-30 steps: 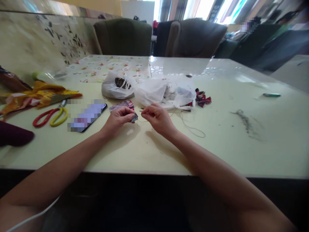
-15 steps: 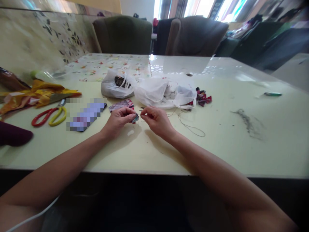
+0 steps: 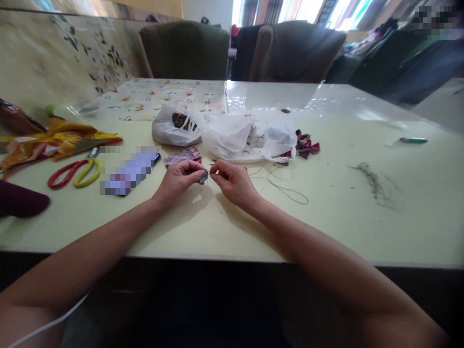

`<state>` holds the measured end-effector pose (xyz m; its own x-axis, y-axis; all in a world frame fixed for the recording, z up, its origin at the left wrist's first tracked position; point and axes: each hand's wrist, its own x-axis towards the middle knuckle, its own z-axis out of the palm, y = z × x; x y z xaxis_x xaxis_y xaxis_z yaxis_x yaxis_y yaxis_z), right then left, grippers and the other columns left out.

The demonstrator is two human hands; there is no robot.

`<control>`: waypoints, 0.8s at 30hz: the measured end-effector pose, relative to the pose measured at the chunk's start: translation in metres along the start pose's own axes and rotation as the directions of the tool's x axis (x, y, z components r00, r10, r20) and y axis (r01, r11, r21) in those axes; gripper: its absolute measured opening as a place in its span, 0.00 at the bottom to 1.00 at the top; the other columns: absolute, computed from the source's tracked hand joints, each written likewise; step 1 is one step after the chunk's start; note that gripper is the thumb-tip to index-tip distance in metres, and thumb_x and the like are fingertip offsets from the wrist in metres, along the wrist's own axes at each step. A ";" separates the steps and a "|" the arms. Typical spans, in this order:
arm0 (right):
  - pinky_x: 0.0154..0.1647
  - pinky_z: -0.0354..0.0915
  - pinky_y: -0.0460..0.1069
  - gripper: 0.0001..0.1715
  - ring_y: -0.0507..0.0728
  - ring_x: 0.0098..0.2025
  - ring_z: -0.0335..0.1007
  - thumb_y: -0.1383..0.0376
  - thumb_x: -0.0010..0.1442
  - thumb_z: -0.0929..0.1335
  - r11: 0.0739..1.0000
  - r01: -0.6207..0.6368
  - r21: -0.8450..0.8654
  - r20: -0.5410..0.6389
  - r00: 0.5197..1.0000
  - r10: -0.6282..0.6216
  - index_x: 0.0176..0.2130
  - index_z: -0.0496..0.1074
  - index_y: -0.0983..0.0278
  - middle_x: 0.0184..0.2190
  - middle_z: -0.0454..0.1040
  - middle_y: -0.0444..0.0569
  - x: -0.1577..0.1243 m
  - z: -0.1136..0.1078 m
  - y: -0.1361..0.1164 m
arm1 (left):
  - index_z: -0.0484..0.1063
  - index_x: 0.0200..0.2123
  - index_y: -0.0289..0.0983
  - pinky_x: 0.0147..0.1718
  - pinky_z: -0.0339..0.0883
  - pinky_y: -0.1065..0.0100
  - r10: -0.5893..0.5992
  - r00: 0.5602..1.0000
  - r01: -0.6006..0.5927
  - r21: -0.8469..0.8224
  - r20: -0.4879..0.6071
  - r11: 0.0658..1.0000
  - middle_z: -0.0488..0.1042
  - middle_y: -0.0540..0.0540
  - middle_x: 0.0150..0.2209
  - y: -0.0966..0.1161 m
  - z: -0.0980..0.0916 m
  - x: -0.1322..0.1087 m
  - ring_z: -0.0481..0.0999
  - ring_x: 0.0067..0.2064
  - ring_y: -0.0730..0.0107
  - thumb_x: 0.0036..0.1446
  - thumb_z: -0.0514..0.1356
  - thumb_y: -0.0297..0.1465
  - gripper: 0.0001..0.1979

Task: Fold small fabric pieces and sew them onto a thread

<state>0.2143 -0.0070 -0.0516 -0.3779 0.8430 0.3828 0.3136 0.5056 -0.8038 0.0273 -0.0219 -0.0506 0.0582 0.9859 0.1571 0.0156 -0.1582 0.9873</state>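
Note:
My left hand [image 3: 177, 182] is closed in a pinch on a small bluish cloth piece [image 3: 204, 177], which shows just past the thumb and fingertips. My right hand [image 3: 234, 181] faces it a short way off, thumb and fingers pinched together. A fine thread [image 3: 288, 193] loops on the table right of this hand, and a thin strand shows between the fingertips and the cloth. Whether a needle is in the pinch is too small to tell. Behind the left hand lies a checked pink and grey cloth [image 3: 183, 156]. A dark pointed tip [image 3: 213, 161] shows behind my right fingers.
White plastic bags [image 3: 232, 140] lie beyond my hands, one with dark grains [image 3: 183, 122]. Red and dark cloth bundles [image 3: 308, 145] sit beside them. To the left are a phone [image 3: 134, 171], scissors [image 3: 87, 174] and yellow cloth [image 3: 65, 137]; to the right, loose threads [image 3: 371, 181].
Both hands stay almost in place, with the right fingertips slightly nearer the cloth piece. The view has shifted a little.

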 end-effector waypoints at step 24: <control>0.37 0.59 0.48 0.02 0.53 0.33 0.65 0.65 0.63 0.67 0.995 -0.033 0.090 -0.001 0.999 0.033 0.36 0.67 0.62 0.30 0.72 0.43 0.001 0.007 0.006 | 0.78 0.31 0.34 0.32 0.67 0.68 0.087 0.995 -0.097 0.247 0.053 0.964 0.78 0.47 0.28 -0.001 0.004 -0.003 0.74 0.30 0.70 0.50 0.70 0.37 0.11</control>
<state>0.2097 -0.0040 -0.0592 -0.3662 0.8594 0.3569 0.2462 0.4594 -0.8535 0.0307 -0.0248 -0.0516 0.1121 0.9642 0.2405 0.2564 -0.2619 0.9304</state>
